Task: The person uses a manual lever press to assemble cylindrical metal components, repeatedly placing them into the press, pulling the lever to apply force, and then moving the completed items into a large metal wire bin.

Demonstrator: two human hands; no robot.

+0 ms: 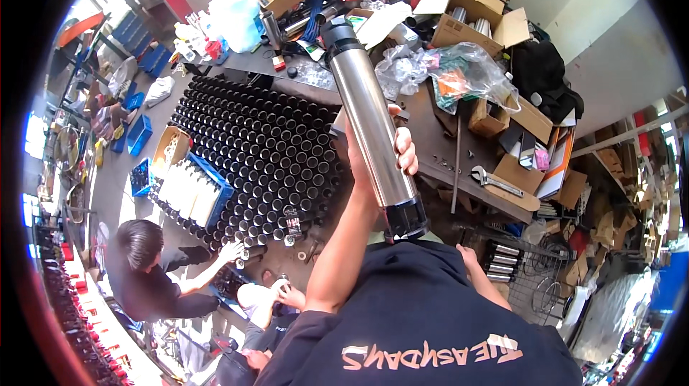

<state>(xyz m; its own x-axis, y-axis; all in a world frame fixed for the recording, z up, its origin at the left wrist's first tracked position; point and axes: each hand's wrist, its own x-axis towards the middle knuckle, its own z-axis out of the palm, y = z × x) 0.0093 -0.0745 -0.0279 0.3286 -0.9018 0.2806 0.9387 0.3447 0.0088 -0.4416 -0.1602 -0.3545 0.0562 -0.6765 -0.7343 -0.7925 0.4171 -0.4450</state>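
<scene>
My left hand (406, 151) is wrapped round a long brushed-steel cylinder with black end caps (369, 117). The cylinder is tilted, its upper end over the bench and its lower cap close to my black shirt. Fingers curl over its right side; the palm is behind it. Low beside my shirt, part of my right hand (466, 252) shows near the waist. Its fingers are mostly hidden, and I cannot make out whether it holds anything.
A cluttered bench (438, 142) carries cardboard boxes, plastic bags and an adjustable wrench (495, 181). Black round-topped cylinders (265, 146) stand in dense rows on the left floor. Two people (143, 257) work at lower left. A wire rack (527, 271) holds steel tubes at right.
</scene>
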